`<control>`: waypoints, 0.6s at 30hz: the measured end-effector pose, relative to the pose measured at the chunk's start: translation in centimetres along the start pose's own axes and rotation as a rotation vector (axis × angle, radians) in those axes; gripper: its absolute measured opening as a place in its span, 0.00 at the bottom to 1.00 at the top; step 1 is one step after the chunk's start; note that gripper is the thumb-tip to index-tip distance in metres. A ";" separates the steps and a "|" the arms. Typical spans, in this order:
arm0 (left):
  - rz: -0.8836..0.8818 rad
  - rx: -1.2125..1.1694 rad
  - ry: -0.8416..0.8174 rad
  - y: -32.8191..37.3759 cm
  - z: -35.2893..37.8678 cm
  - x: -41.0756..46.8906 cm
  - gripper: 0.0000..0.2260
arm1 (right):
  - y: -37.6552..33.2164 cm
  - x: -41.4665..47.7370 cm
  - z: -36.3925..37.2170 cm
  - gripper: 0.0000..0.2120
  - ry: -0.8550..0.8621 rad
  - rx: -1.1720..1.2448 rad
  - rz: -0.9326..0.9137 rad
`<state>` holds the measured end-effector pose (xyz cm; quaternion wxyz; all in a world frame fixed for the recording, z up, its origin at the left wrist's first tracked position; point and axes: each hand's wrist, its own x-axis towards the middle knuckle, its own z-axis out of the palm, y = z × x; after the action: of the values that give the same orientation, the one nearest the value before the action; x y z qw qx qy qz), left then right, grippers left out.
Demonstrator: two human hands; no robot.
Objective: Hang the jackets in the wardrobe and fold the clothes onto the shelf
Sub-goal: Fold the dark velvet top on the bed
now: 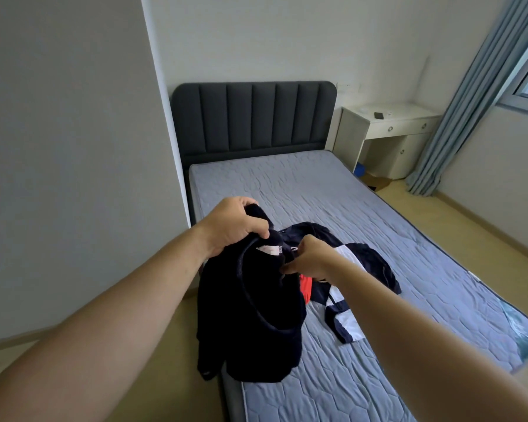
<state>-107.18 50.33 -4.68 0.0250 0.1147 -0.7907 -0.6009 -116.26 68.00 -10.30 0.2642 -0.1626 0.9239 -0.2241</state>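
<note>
Jacket at frame centre hangs gripped at its collar by left hand and right hand; next likely needs a hanger.

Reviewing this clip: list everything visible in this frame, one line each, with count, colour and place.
dark jacket: 1, black-navy, held up over the bed's near left edge, pale label at the collar
clothes pile: 1 heap, navy, white and a red piece, lying on the mattress behind the jacket
mattress: 1, blue-grey quilted, centre
headboard: 1, dark grey padded, against the far wall
desk: 1, white with drawers, right of the bed
small dark object: 1, black, on the desk top
curtain: 1, blue-grey, far right by the window
left hand: 1, grips the jacket's collar
right hand: 1, pinches the jacket near the collar
</note>
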 end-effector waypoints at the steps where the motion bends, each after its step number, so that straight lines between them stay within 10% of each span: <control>1: 0.036 0.003 -0.011 0.2 0.1 -0.2 0.07 | 0.1 0.2 0.3 0.37 0.033 -0.023 -0.025; 3: 0.103 -0.022 -0.062 0.6 0.0 -0.5 0.08 | 0.0 0.5 1.4 0.44 -0.026 0.022 -0.138; 6: 0.159 0.003 -0.145 1.1 -0.8 -0.7 0.13 | -0.1 1.5 3.1 0.18 0.064 0.096 -0.262; 11: 0.248 1.116 0.328 -0.3 -2.9 0.5 0.20 | -0.2 2.2 1.0 0.10 0.336 0.231 -0.086; 18: 0.082 1.443 0.483 -3.9 -5.7 1.1 0.13 | -2.9 -0.4 -6.5 0.09 0.608 -0.112 -0.241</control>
<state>-106.66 43.74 -6.97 0.1383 0.2015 -0.9636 0.1083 -119.08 67.90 -3.74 -0.0613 -0.2106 0.9455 -0.2406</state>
